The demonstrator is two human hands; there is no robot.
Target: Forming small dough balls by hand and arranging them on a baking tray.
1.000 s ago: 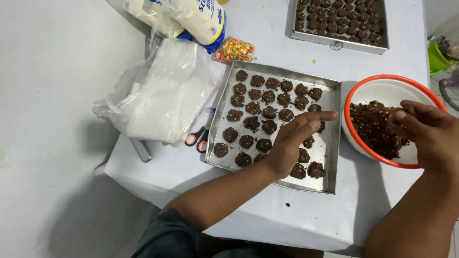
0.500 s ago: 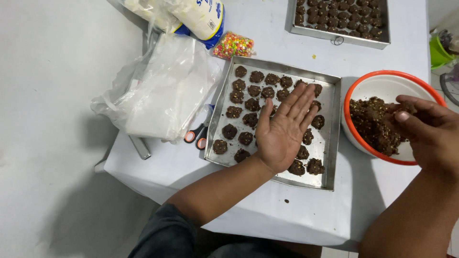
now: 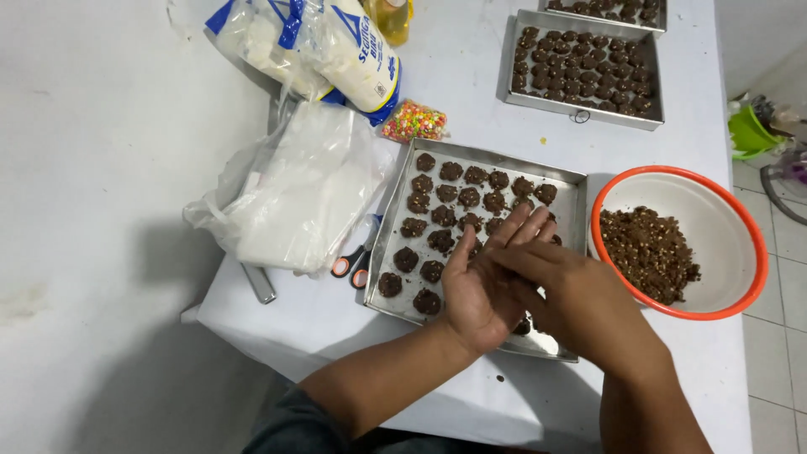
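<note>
Over the near tray (image 3: 395,252) I had both hands pressed together: the left hand (image 3: 483,286) lay palm up with fingers spread flat, and the right hand (image 3: 572,294) lay across it, fingers flat too. Whatever sat between the palms was hidden, so I could not tell if dough was held there. Dark brown lumps (image 3: 437,214) stood in rows on that tray, just left of the hands. More of the crumbly mix (image 3: 647,252) filled the orange-rimmed bowl (image 3: 723,311) to the right. I judged it soft, sticky and light, apt to crumble if squeezed, best pinched loosely from the top of the heap. Scissors (image 3: 353,265) and plastic bags (image 3: 294,193) lay left on the white tabletop (image 3: 471,92).
</note>
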